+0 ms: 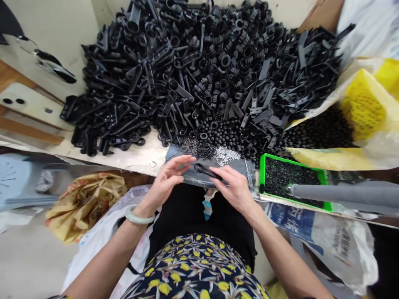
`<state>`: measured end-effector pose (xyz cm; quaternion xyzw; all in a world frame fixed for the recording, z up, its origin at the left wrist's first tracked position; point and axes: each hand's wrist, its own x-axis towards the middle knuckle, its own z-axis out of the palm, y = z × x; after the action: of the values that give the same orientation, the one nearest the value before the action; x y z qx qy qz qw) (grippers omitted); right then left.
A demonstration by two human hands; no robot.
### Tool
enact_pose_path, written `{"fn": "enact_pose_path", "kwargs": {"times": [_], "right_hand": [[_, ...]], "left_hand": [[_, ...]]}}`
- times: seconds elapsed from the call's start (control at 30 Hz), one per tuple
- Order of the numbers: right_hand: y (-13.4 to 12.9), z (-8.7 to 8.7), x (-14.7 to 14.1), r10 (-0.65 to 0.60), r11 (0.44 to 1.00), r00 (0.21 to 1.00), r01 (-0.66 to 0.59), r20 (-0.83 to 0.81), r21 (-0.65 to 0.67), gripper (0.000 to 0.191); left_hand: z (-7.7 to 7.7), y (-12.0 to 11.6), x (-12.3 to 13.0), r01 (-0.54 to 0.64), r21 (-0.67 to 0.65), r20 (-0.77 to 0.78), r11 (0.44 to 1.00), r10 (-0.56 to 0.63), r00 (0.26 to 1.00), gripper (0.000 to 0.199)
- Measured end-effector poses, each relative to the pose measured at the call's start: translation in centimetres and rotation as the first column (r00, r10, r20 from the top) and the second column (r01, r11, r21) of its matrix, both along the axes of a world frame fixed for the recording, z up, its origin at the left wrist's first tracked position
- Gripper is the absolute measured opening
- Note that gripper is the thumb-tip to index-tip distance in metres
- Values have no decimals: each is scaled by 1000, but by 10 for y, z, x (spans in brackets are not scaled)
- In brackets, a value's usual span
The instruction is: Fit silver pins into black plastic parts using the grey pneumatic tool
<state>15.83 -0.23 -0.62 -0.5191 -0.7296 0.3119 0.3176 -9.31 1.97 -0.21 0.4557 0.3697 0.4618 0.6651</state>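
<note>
Handle [204,169] before pins [226,156], heap of parts [187,62] behind them, phone [34,106] at left, tray [262,171] (tool [336,194] over it) at right.

Head-worn view from above, facing forward and down, near left hand [168,176], right hand [233,186]

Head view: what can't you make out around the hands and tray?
Black part, head view: partly hidden behind the right hand.
Green tray, head view: some contents covered by the grey tool.
Grey tool, head view: far end cut off by the right edge.
Silvery pins, head view: too small and jumbled to count.
</note>
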Motion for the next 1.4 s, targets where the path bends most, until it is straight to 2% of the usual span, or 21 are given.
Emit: {"fn": "enact_pose_path", "kwargs": {"times": [0.07,0.1,0.2,0.27,0.37,0.47,0.53,0.6,0.67,0.8,0.9,1.0,1.07,1.1,1.17,1.2,1.23,1.3,1.4], "right_hand": [[6,-8,8,-23,986,938,-37,347,165,34],[8,-12,11,-19,976,888,-83,460,201,36],[8,-21,13,-5,951,816,-175,578,255,36],[4,-24,13,-40,940,826,-160,562,301,33],[-3,-26,17,-101,923,881,-90,462,373,32],[-7,-26,26,-205,914,934,75,292,400,24],[-8,-25,33,-279,910,945,205,169,360,22],[-9,-23,38,-311,912,945,268,98,310,22],[-10,-23,40,-309,918,947,272,92,288,21],[-12,-29,39,-278,930,952,235,125,282,20],[-14,-36,37,-264,935,953,214,149,284,21],[-15,-37,37,-257,940,958,217,128,262,22],[-15,-33,37,-267,941,960,242,82,235,23],[-15,-31,37,-281,939,958,262,57,221,23],[-13,-27,36,-320,930,947,308,31,202,23],[-11,-26,36,-340,924,940,326,37,199,22],[-9,-26,36,-357,919,932,340,58,199,22],[-3,-27,35,-378,914,917,349,123,207,22],[5,-30,34,-401,909,889,356,220,216,23]], "left_hand": [[-2,3,3,-118,84,-95,989,126,988,36],[-3,4,6,-140,127,-179,982,161,971,30],[0,10,21,-117,302,-413,946,241,878,15],[3,20,35,-52,446,-477,893,286,831,14],[7,43,61,129,608,-567,783,314,762,16],[7,73,93,370,680,-698,633,404,591,18],[5,90,115,511,659,-751,551,465,468,16],[2,101,134,598,619,-778,510,505,375,15],[-2,107,147,637,593,-784,492,534,318,15],[-8,109,154,673,569,-789,473,544,286,15],[-8,110,151,667,566,-804,485,503,317,13],[-5,110,144,600,608,-793,520,437,425,12],[-1,106,136,482,644,-749,595,360,556,10],[2,103,131,398,634,-711,662,298,637,8],[8,94,119,228,501,-575,835,125,808,10],[10,89,113,169,385,-476,907,39,879,13],[12,82,106,132,266,-369,955,-26,929,16],[13,67,94,87,91,-206,992,-67,976,23],[12,43,82,23,-47,-148,999,-29,989,30]]}}
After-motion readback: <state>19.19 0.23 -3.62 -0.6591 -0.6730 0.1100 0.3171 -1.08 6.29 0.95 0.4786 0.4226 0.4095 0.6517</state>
